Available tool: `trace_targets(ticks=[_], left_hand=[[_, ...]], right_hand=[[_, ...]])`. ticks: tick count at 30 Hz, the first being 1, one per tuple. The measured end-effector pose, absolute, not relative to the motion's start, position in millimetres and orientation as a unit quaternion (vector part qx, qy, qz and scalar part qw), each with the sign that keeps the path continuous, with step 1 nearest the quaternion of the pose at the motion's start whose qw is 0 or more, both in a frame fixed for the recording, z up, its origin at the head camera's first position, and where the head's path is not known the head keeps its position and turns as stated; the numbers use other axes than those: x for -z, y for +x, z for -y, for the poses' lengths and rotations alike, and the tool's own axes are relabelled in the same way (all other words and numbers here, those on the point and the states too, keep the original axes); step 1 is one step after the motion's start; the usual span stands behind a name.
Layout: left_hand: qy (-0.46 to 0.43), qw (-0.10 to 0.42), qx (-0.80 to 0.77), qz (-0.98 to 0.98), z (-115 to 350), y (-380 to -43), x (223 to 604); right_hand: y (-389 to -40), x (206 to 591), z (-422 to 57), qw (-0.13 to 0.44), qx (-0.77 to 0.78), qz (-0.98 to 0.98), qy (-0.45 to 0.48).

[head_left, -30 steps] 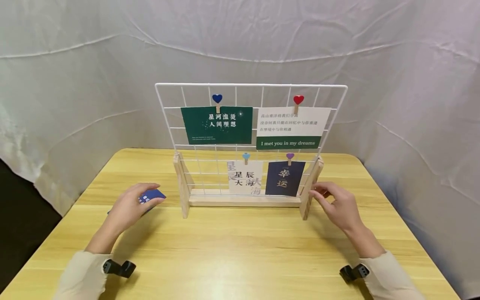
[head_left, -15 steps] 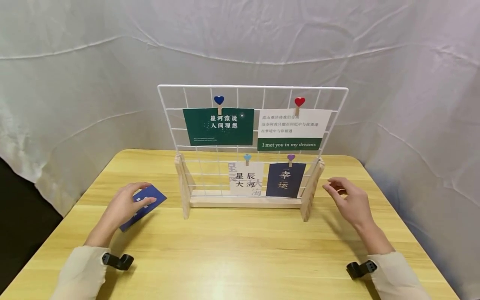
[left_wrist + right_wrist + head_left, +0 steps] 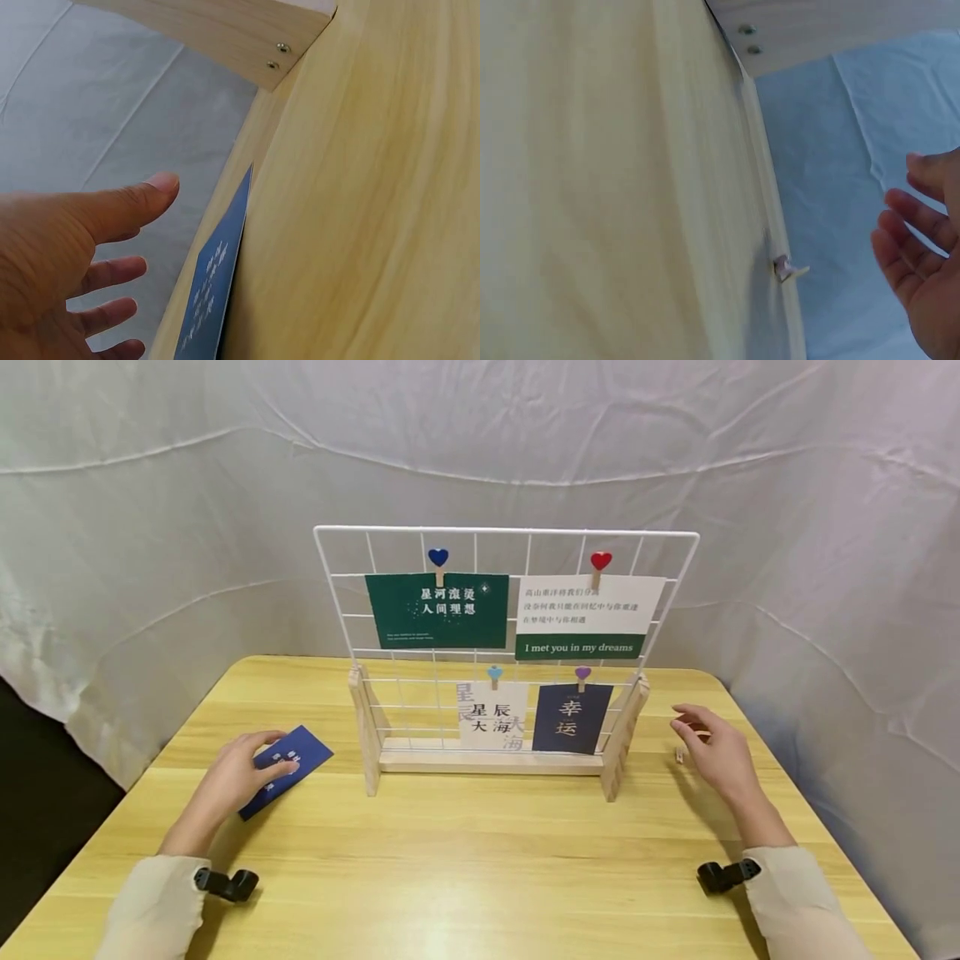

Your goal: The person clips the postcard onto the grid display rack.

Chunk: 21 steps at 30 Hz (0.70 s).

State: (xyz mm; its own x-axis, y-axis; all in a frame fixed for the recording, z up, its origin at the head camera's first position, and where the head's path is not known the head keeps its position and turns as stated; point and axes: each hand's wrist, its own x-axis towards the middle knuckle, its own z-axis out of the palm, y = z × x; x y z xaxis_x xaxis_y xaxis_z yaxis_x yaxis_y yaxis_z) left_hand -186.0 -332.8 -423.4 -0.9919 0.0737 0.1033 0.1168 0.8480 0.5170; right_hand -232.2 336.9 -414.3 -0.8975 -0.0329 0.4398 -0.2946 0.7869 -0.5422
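Note:
A blue card (image 3: 309, 750) with white print lies on the left of the table. Just above it hovers my left hand (image 3: 236, 777), thumb and fingers spread; the left wrist view shows a gap between the hand and the card (image 3: 214, 289). On the right, my right hand (image 3: 716, 756) hangs over the table with loosely bent fingers, holding nothing. Close by its fingertips, a small wooden clip (image 3: 680, 755) sits on the tabletop; in the right wrist view the clip (image 3: 786, 268) is apart from the hand (image 3: 926, 247).
A white wire grid (image 3: 506, 532) stands on a wooden base (image 3: 487, 763) mid-table. Heart-topped clips hold a green card (image 3: 442, 627), a white-and-green card (image 3: 577, 618), a white card (image 3: 480, 739) and a navy card (image 3: 592, 718). Pale cloth (image 3: 480, 443) hangs behind the table (image 3: 480, 860).
My right hand has moved right, away from the rack's right leg, and the small clip now shows on the table. The blue card has swung round under my left hand and more of it shows.

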Motion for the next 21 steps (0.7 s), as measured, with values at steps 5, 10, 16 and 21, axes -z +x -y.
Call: trace_targets(ticks=[5, 10, 16, 21], left_hand=[[-0.043, 0.035, 0.267, 0.962, 337, -184, 427], [-0.035, 0.033, 0.262, 0.964, 341, -185, 429], [-0.029, 0.032, 0.259, 0.965, 344, -183, 431], [-0.036, 0.035, 0.256, 0.965, 344, -180, 436]], right_hand=[[-237, 416, -353, 0.15, -0.324, 0.931, 0.077], [-239, 419, -366, 0.107, -0.326, 0.936, 0.085], [-242, 426, -379, 0.064, -0.336, 0.934, 0.107], [-241, 432, -386, 0.018, -0.341, 0.933, 0.118]])
